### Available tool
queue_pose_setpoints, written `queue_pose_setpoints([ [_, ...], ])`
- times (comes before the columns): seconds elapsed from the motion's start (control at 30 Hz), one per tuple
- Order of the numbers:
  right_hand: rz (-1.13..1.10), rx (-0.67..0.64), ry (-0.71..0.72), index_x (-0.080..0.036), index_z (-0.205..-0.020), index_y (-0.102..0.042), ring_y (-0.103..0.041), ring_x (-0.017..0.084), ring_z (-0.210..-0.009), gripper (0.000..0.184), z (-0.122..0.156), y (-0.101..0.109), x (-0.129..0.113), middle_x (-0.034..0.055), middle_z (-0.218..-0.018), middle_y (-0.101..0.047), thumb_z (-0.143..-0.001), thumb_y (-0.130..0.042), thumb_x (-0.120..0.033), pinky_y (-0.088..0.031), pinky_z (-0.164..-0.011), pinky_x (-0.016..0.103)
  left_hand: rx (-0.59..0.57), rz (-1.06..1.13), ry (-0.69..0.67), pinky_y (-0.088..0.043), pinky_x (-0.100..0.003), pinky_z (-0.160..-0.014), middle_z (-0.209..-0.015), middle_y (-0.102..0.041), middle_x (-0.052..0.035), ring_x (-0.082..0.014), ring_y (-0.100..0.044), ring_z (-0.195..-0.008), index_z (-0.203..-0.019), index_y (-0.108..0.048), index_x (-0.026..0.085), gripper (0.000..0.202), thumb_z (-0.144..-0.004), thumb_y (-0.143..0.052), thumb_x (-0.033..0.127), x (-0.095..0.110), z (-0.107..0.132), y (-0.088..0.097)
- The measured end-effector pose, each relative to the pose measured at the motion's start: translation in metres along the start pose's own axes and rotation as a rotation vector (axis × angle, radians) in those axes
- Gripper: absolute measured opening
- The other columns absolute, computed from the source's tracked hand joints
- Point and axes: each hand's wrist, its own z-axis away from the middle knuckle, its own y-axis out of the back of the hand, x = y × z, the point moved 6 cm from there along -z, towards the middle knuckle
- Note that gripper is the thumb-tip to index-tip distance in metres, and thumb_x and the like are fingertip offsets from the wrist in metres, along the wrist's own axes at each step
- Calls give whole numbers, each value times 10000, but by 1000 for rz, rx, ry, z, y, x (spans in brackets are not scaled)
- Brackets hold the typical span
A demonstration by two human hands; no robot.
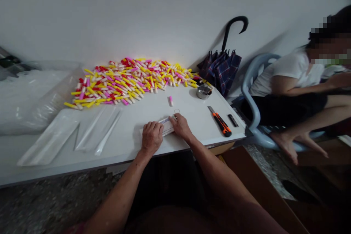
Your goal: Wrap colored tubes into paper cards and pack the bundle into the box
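My left hand (151, 136) lies over the left end of a flat white packet (166, 127) with blue lettering, its fingers curled down onto it. On the packet's right end, my right hand (180, 125) grips with thumb and fingers. A thin ring (177, 110) shows just beyond the right fingertips; whether it is joined to the packet I cannot tell. Behind the hands, a single small tube with a pink cap (171, 101) stands apart from a large heap of small white tubes (131, 80) with yellow, pink and red caps.
Clear plastic bags (95, 128) lie at left, beside a bulky plastic sack (33, 98). To the right are an orange-and-black utility knife (220, 121), its blade out, a small black object (233, 120) and a metal bowl (203, 92). An umbrella (223, 67) leans by a seated person (290, 76).
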Motion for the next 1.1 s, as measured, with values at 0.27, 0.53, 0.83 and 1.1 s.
queue_pose_setpoints([
  [0.27, 245, 8, 9, -184, -1049, -642, -693, 247, -881, 264, -1, 6, -2, 114, -966, -748, -997, -534, -419, -465, -737, 301, -21, 84, 24, -450, -381, -835, -899, -665, -72, -254, -583, -917, -896, -605, 228, 201, -1027, -457, 265, -2, -1, -1],
  [0.53, 606, -37, -18, -172, -1202, -599, -723, 304, -930, 396, 4, 3, -9, 191, -1026, -759, -1034, -440, -493, -474, -781, 366, -179, 65, 16, -461, -365, -787, -911, -695, -50, -242, -612, -920, -940, -644, 230, 96, -973, -557, 208, -12, -5, -9],
  [0.83, 571, -19, -14, -214, -1106, -669, -687, 281, -1001, 441, -48, 34, -12, 126, -1065, -750, -974, -519, -608, -465, -816, 347, -166, 146, 52, -462, -359, -824, -873, -678, -37, -217, -594, -892, -855, -669, 215, 176, -988, -554, 215, -12, -3, -4],
  [1.1, 521, 3, -86, -181, -1019, -742, -665, 263, -1019, 324, -131, 18, -20, 138, -1101, -746, -935, -608, -464, -445, -793, 305, -88, 176, 32, -467, -366, -830, -891, -674, -46, -216, -582, -890, -893, -663, 213, 171, -1004, -532, 213, -11, 1, -1],
])
